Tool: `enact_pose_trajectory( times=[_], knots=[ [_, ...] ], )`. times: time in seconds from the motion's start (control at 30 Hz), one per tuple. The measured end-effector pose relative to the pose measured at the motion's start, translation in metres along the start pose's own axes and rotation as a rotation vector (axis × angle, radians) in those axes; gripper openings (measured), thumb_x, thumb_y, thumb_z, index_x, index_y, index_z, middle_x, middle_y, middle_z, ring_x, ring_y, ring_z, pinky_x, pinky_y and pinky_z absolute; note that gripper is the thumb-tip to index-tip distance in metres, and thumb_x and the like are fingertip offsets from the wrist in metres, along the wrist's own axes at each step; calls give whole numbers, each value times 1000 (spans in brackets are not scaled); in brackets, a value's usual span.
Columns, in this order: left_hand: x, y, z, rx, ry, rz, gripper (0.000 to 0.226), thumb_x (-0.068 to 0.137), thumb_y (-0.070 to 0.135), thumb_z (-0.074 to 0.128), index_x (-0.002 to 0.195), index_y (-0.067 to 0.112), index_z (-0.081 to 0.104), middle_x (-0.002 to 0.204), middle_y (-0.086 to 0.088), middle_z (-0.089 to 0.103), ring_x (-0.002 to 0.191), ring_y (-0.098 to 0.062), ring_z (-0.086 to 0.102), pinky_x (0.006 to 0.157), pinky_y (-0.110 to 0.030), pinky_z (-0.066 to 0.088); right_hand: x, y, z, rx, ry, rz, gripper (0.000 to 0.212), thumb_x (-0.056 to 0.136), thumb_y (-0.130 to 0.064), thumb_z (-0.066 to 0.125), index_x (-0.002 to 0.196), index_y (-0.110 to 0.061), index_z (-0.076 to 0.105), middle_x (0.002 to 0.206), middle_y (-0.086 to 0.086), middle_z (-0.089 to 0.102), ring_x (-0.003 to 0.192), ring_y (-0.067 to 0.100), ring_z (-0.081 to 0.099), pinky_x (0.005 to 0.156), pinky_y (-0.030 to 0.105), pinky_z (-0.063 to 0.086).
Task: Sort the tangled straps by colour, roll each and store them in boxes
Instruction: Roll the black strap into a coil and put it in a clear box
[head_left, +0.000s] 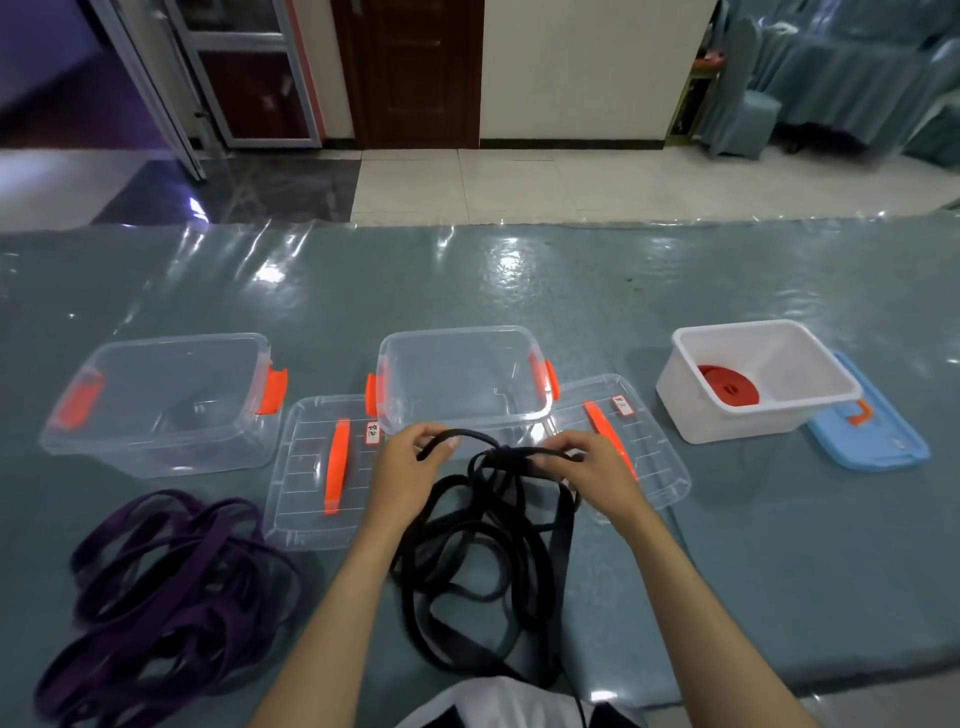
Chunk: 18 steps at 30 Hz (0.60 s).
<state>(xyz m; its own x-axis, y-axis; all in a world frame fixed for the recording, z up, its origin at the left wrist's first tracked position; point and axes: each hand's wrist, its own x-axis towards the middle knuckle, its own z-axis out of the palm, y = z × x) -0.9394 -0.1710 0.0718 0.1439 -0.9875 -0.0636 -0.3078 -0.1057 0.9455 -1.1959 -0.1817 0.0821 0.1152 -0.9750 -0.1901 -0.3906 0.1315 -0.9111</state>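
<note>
- The black strap (483, 525) is flat woven webbing, matte and limp, heaped in loose tangled loops at the bottom centre of the frame on the table (571, 291), which wears a glossy, wrinkled grey-blue plastic sheet.
- The left hand (410, 467) pinches one loop of it with curled fingers; the right hand (587, 470) grips the bunched part just beside, both raised in front of the middle box.
- The purple strap (166, 597), same flat webbing, lies in a loose pile at lower left, untouched.
- Two clear plastic boxes with orange clips stand in the middle band: the left clear box (161, 405) and the middle clear box (462, 379), both thin-walled, rounded at the corners.
- Their clear lids lie flat near them, each ribbed with an orange handle: the left lid (311, 467) and the right lid (649, 447), partly hidden by the right hand.
- At right, an opaque white box (753, 379) holds a rolled red strap (730, 384), a tight disc leaning on its inner wall.
- A blue lid (872, 431) lies partly under and beside the white box.
</note>
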Motion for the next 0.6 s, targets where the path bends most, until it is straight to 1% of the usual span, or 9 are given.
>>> enact_pose_trajectory(
  times=[0.07,0.2,0.27,0.33,0.4,0.43,0.5,0.57,0.6],
  knots=[
    [3,1,-3,-18,44,-11,3,96,31,74,95,29,75,94,9,75,95,-12,68,86,-28,51,-2,0,-6,144,-45,-9,6,89,-10,80,91,-13,75,87,0,76,80,10,70,74,26,55],
    [9,4,-5,-106,93,-60,8,98,36,71,93,29,72,85,5,75,91,-21,70,87,-41,58,-3,1,-11,333,-130,-37,3,95,-5,72,95,-4,68,94,9,75,95,19,72,94,32,58],
    [12,8,-7,-92,104,-50,9,97,36,72,93,28,71,88,4,75,90,-19,70,84,-39,58,1,9,-14,186,-167,-10,7,93,-7,75,90,-7,69,88,2,73,89,13,69,90,30,55],
    [14,11,-7,-42,92,-38,9,94,34,75,93,26,71,93,5,74,90,-14,69,79,-30,53,6,22,-16,-75,-276,93,10,89,-13,80,91,-8,72,85,-6,72,85,12,68,89,33,52],
    [14,13,-5,2,50,-47,10,91,34,78,94,26,72,95,6,73,89,-11,68,75,-23,49,7,29,-18,-326,-431,224,20,88,-25,82,103,-13,77,93,-11,73,95,14,70,86,23,51],
    [15,11,-5,18,-5,-62,12,90,34,80,96,28,73,98,7,74,90,-10,68,77,-23,50,6,29,-18,-401,-482,271,29,88,-33,82,111,-18,77,101,-13,73,102,12,69,82,16,47],
    [18,2,-6,79,-218,-89,26,86,37,83,109,34,72,112,11,74,104,-9,68,90,-29,54,2,34,-14,-424,-492,309,43,89,-46,79,125,-23,74,116,-13,70,111,6,64,81,9,41],
    [15,-12,-7,202,-441,-124,46,85,36,85,127,35,67,134,14,65,125,-8,59,108,-34,47,0,39,-9,-412,-419,303,45,93,-48,74,131,-25,71,125,-12,67,117,7,61,89,17,42],
    [12,-21,-8,280,-483,-143,57,84,33,86,136,32,61,142,12,59,132,-9,52,113,-34,42,1,44,-6,-422,-373,290,43,94,-46,72,132,-25,69,128,-8,67,117,9,61,93,21,42]
  ],
)
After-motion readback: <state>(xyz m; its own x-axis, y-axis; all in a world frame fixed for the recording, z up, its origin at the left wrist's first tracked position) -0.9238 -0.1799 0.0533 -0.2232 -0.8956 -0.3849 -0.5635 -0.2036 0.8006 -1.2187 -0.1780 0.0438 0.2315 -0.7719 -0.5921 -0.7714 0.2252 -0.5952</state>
